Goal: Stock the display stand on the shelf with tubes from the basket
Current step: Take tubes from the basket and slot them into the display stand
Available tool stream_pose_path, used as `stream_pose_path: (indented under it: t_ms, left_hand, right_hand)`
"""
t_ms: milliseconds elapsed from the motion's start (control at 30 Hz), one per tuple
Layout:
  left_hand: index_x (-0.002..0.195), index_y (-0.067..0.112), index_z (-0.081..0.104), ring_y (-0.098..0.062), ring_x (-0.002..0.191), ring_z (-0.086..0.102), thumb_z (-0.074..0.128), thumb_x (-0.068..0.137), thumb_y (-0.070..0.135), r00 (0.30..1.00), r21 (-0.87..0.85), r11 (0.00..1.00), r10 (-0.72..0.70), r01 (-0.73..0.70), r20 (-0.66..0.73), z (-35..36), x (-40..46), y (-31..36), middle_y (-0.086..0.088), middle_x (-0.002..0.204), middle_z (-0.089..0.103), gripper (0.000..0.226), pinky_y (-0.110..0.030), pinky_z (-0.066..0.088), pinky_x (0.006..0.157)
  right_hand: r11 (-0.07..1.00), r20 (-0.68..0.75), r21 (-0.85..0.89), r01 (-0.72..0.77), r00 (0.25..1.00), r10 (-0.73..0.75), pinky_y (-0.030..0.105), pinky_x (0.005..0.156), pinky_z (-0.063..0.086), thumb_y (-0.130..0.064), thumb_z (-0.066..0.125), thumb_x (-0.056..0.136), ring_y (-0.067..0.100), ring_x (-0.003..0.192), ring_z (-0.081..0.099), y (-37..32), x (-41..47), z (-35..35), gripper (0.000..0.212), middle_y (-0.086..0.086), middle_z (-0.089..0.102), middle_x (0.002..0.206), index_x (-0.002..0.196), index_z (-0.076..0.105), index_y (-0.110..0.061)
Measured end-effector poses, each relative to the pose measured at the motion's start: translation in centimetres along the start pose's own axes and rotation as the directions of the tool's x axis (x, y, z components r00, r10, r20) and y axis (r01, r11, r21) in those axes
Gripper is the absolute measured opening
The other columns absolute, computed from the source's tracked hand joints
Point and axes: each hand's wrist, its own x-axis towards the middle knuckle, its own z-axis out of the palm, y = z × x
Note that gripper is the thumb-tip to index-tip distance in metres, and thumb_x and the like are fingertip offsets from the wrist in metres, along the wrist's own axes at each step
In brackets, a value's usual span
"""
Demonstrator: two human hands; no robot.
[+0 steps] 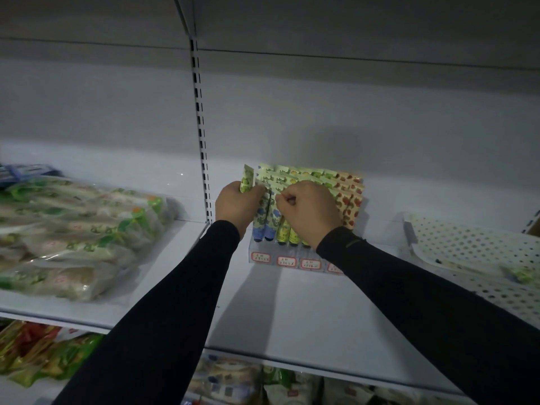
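Observation:
A clear display stand (287,260) with red-framed labels stands on the white shelf (292,311), filled with rows of upright tubes (279,226) in blue, yellow, green and red fruit prints. My left hand (236,204) grips a green-printed tube (247,178) at the stand's left end, its crimped end sticking up above the fingers. My right hand (306,211) is curled over the middle rows, pinching the top edge of a tube there. The white perforated basket (473,258) lies on the shelf to the right.
Bagged food packs (73,229) fill the shelf section to the left, beyond a slotted upright (201,135). A green tube (523,274) lies in the basket. More packaged goods (38,352) sit on the shelf below. Another shelf hangs overhead.

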Motion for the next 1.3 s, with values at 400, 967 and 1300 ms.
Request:
stream_pose_path:
  t_ms: [400,967,1300]
  left_hand:
    - [0.077,0.01,0.056,-0.019,0.056,0.048,0.063,0.089,0.024,1.0,-0.037,0.999,-0.002,0.003,0.018,-0.3,-0.3,0.1,-0.006,0.066,0.054,0.019,-0.029,0.042,0.056]
    - [0.08,0.009,0.061,-0.014,0.052,0.05,0.063,0.09,0.025,1.0,-0.042,0.999,-0.007,0.007,0.007,-0.3,-0.4,0.0,-0.002,0.066,0.057,0.018,-0.025,0.042,0.053]
    - [0.08,0.01,0.059,-0.017,0.056,0.049,0.063,0.09,0.025,1.0,-0.054,0.998,-0.013,0.013,0.014,-0.2,-0.3,-0.1,-0.005,0.068,0.056,0.019,-0.026,0.042,0.053]
  right_hand:
    - [1.0,-0.055,-0.015,0.019,0.998,-0.02,0.033,0.053,0.045,-0.022,0.056,0.09,0.02,0.057,0.047,-0.9,0.4,-0.4,0.045,-0.007,0.036,0.057,0.049,0.036,-0.024]
    - [0.992,-0.194,-0.028,0.124,0.973,-0.127,0.025,0.039,0.036,-0.012,0.065,0.085,0.019,0.043,0.044,-0.3,-2.0,1.6,0.027,0.002,0.05,0.063,0.058,0.059,-0.011]
    - [0.987,0.158,-0.151,-0.053,0.984,0.077,0.024,0.046,0.03,-0.02,0.051,0.093,0.013,0.046,0.038,-1.4,1.3,-0.4,0.044,-0.001,0.04,0.051,0.05,0.04,-0.016]
